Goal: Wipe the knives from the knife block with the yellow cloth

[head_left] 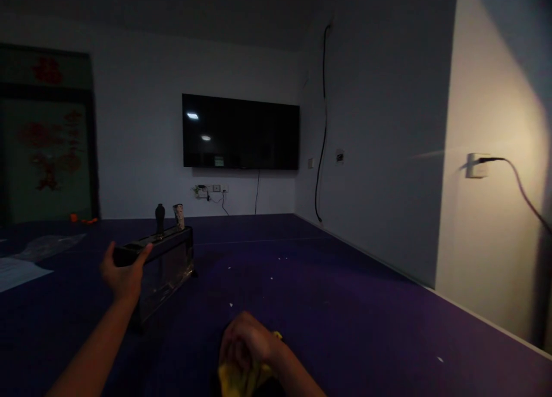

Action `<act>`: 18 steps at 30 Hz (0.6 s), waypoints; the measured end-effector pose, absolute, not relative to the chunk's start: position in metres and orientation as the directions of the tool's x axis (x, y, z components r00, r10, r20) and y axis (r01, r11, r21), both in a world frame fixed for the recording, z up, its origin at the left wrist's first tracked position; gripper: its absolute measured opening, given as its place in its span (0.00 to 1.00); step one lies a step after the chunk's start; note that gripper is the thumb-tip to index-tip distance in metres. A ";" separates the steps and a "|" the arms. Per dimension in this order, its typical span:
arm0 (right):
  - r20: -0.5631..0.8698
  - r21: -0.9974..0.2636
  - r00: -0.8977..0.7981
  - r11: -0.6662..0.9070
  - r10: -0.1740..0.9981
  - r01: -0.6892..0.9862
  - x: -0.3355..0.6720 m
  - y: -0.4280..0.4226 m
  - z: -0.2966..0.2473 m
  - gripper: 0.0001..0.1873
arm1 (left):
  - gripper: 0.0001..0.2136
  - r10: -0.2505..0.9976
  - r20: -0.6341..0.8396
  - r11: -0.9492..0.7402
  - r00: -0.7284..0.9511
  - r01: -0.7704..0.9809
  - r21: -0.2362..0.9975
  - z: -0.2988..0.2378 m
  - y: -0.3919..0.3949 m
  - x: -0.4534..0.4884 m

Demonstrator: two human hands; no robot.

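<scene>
My left hand [125, 273] grips the near end of a long, narrow dark box [166, 270], with the thumb and fingers to either side of its top. The box stands upright on the purple surface and has a glossy, see-through-looking side. On its top stand a dark vase-shaped object [160, 218] and a pale patterned cylinder [178, 216]. At the bottom middle, my right hand [248, 342] has its fingers curled into a crumpled yellow cloth [237, 380]. Something dark lies around the cloth, too dim to make out.
The purple surface [345, 316] carries several small white scraps. White paper [19, 273] and clear plastic film [49, 246] lie at left, with small orange items [81, 218] beyond. A television [241, 133] hangs on the back wall. At right, a cord [517, 184] runs from a wall socket.
</scene>
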State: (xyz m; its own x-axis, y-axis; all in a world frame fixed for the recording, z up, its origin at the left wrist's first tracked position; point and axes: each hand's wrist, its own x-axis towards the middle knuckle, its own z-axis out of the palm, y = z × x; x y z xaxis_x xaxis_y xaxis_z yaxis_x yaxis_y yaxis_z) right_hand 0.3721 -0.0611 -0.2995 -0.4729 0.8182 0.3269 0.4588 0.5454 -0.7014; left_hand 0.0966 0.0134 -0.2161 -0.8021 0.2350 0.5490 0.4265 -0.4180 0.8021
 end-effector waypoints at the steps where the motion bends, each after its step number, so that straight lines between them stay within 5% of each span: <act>1: 0.339 -0.732 -0.484 0.549 0.807 0.403 0.370 -0.062 -0.298 0.21 | 0.42 0.219 0.547 -0.429 -0.808 0.424 0.798 -0.217 0.014 0.099; 5: 0.555 -0.711 -0.172 0.571 0.814 0.411 0.382 -0.050 -0.297 0.20 | 0.42 0.214 0.534 -0.452 -0.818 0.401 0.797 -0.214 0.012 0.116; 10: 0.639 -0.708 0.111 0.525 0.761 0.473 0.415 -0.025 -0.307 0.23 | 0.38 0.436 0.435 -0.593 -0.788 0.113 0.798 -0.201 0.006 0.136; 18: 0.738 -0.615 0.079 0.621 0.670 0.486 0.433 -0.015 -0.307 0.37 | 0.32 0.668 0.551 -0.693 -0.501 -0.149 0.705 -0.184 -0.009 0.159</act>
State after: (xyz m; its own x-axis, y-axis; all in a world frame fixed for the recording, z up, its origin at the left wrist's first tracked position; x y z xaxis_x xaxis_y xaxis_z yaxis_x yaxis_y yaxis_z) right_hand 0.4326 -0.0149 -0.3069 0.0793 0.6700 0.7381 0.4860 0.6205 -0.6155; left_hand 0.1589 -0.0088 -0.1841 -0.5005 0.6676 0.5511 -0.1487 -0.6934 0.7050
